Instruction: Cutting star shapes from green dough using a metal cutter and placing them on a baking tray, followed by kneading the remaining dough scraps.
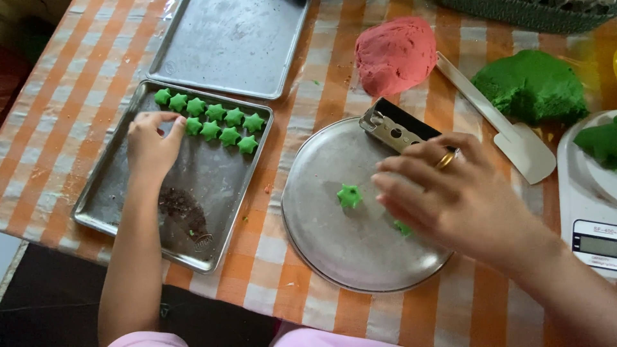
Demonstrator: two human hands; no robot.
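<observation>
Right now, line by line:

Right hand: the right hand point(453, 193) hovers at centre right of the frame over the round metal plate point(321, 247), fingers stretched out towards the left, spread and holding nothing that I can see; a gold ring point(445, 160) sits on one finger.

Star on the plate: one green dough star point(349, 195) lies flat on the round metal plate, just left of the right hand's fingertips point(379, 182), close but apart from them.

Scrap: a small green bit point(403, 227) shows at the lower edge of the right hand, partly hidden; whether it is a second star I cannot tell.

Nearer hand: the right hand by far; the other is well apart, across the bench.

Left hand: the left hand point(151, 141), at middle left of the frame, is curled with fingertips down on the rectangular tray point(128, 218), at the left end of the rows of stars point(212, 121); whether it pinches one is hidden.

Rows: two lines of stars running left to right along the upper part of the rectangular tray.

Press: a metal cutter tool point(398, 128) rests on the upper rim of the round metal plate, just above the right hand.

Around: red dough point(395, 54) and green dough point(530, 87) at upper right, a white spatula point(508, 128) between them, an empty tray point(231, 45) at the top, a kitchen scale point(588, 212) at the right edge, all on the striped bench point(58, 109).
</observation>
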